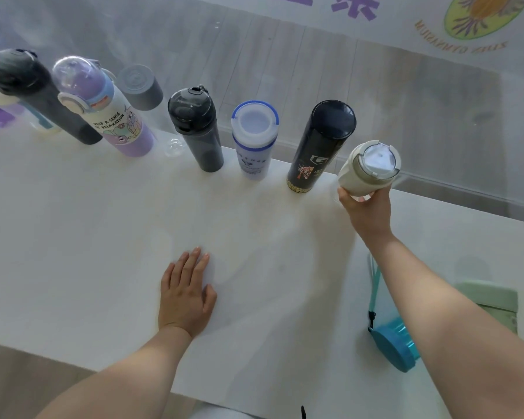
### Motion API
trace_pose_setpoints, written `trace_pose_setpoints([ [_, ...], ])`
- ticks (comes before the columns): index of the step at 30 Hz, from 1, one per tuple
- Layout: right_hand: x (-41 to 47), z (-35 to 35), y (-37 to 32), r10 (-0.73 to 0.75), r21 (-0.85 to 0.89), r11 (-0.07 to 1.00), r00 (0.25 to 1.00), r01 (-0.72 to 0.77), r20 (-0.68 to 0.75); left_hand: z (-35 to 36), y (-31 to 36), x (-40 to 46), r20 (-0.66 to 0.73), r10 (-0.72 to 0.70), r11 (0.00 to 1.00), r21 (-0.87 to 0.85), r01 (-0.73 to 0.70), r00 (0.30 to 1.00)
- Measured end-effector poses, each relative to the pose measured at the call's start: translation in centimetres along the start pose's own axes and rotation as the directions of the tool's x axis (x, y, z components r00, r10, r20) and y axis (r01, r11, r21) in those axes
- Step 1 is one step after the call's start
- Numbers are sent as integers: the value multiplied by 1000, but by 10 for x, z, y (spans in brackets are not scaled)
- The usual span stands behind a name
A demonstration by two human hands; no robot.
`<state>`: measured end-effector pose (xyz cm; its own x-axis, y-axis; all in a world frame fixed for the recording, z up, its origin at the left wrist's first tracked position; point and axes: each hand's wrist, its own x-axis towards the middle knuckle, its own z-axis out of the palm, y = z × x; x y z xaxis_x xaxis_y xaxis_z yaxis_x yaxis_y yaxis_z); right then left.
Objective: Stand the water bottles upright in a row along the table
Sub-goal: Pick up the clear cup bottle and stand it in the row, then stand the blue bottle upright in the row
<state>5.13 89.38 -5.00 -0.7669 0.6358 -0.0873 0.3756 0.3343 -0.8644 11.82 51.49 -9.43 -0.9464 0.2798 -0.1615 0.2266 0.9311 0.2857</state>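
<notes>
Rightmost, right hand (366, 211) fingers clasped around cream bottle (368, 169); left hand (185, 294) fingers flat, empty, on table (73, 237).

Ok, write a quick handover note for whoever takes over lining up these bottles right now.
Right hand: gripping the cream bottle at the right end of the row; whether its base has touched down cannot be told.
Left hand: flat on the white table, empty.
Done: black flask, white bottle with blue rim, smoky grey bottle, purple cartoon bottle and others further left stand upright along the far edge.
Left: release the cream bottle, then stand the teal bottle lying near the right forearm.
</notes>
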Motion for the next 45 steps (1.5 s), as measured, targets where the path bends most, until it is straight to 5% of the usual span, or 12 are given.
trace_pose_setpoints([
  [19, -18, -14, -3, 203, 20, 978, 969, -208, 143, 0, -3, 1, 31, 15, 1000, -18, -14, 999],
  [24, -60, -33, 0, 255, -115, 964, 955, -239, 152, -2, -3, 1, 56, 4, 1000, -16, -3, 998],
  [38, -178, -157, 34, 4, -470, 882, 993, 50, 114, -2, -2, 0, -47, -25, 995, -97, 20, 999],
  [45, -178, -195, 80, -147, -721, 560, 905, 408, 398, 2, 56, -2, -79, -205, 963, -192, 187, 976],
])
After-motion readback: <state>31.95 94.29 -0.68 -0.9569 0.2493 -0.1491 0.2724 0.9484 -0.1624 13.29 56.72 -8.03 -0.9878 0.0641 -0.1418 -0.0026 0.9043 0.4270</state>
